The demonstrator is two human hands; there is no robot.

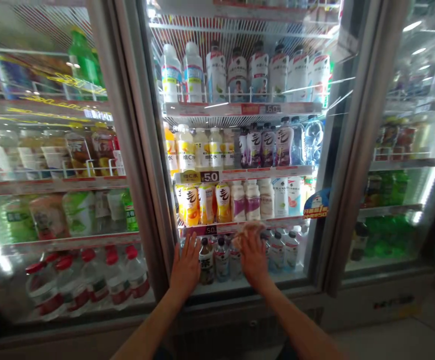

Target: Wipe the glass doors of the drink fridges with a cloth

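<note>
Both my hands are at the glass door [240,295] of a drinks fridge, in its lower part. My left hand [186,267] lies flat with fingers stretched, near the door's left frame. Under my right hand [254,257] a crumpled pale cloth [248,231] is pressed on the glass, its edges showing around the fingers. Behind the glass, dark-capped bottles [222,257] stand on the bottom level, partly hidden by my hands. Orange drink bottles [191,204] stand on the shelf above.
A metal door frame [138,150] runs up the left, another [356,150] up the right. A round blue sticker [317,204] sits at the door's right side. The left fridge section holds red-capped water bottles [90,280]; the right one holds green bottles [386,235].
</note>
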